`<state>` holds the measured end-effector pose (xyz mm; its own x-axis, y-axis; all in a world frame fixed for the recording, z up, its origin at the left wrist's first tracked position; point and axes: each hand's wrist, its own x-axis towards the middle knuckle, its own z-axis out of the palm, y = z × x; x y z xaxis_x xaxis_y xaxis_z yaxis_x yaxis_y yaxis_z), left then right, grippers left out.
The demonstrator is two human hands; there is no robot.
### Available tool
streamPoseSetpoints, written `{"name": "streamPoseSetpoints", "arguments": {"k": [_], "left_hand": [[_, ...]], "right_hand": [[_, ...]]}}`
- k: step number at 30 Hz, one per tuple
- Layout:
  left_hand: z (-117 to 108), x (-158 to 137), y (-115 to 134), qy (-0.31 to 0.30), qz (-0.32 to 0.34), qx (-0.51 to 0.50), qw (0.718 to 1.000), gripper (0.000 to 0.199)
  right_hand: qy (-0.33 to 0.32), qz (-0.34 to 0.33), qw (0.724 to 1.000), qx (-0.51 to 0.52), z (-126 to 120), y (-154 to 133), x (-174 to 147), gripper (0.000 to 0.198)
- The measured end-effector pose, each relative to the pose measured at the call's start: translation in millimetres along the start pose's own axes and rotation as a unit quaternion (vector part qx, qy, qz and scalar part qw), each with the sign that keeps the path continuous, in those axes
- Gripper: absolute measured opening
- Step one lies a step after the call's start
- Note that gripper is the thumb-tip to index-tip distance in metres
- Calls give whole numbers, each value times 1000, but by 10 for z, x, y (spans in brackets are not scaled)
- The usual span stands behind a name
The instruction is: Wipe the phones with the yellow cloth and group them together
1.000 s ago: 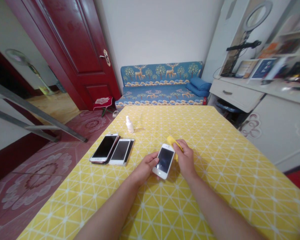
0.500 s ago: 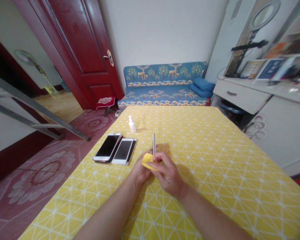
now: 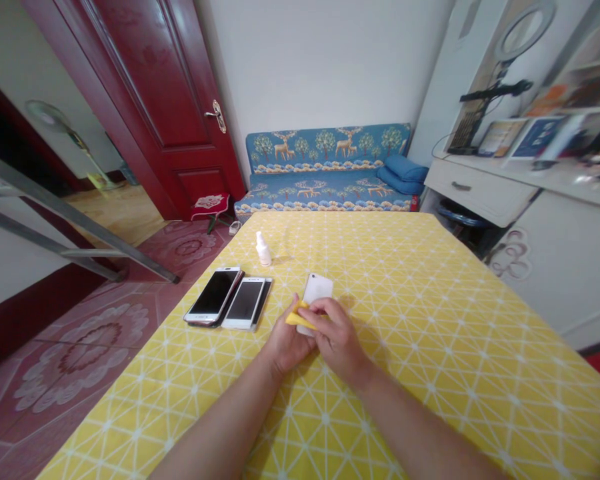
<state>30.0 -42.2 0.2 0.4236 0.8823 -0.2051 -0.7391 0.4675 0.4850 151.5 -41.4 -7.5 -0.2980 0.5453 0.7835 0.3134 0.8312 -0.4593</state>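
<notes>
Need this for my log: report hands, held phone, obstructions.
Left hand holding phone, back showing. Right hand pinching yellow cloth over its lower part. White bottle out of the way.

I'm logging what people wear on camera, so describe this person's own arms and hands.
The left forearm and the right forearm are bare, with no sleeve in view. The left hand and right hand are ungloved, and no watch or bracelet shows. Parts of both hands are hidden, so rings cannot be ruled out.
</notes>
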Motion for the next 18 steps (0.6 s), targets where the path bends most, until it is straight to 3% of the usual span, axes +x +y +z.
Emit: {"name": "streamPoseSetpoints", "arguments": {"k": [4,11,14,18], "left_hand": [[-2,31,-110,32,-7,58,998,26],[-26,12,-135,19,-11,105,994,35],[-18,34,-72,47,30,67,996,34],[-38,70,58,81,90,9,993,39]], "right_hand": [[53,30,992,-111,-102,119,15,40],[90,136,965,-204,-260,338,5,39],[59,140,970,-190,-243,326,-13,36],[-44,94,989,-104,-182,137,-20,28]]}}
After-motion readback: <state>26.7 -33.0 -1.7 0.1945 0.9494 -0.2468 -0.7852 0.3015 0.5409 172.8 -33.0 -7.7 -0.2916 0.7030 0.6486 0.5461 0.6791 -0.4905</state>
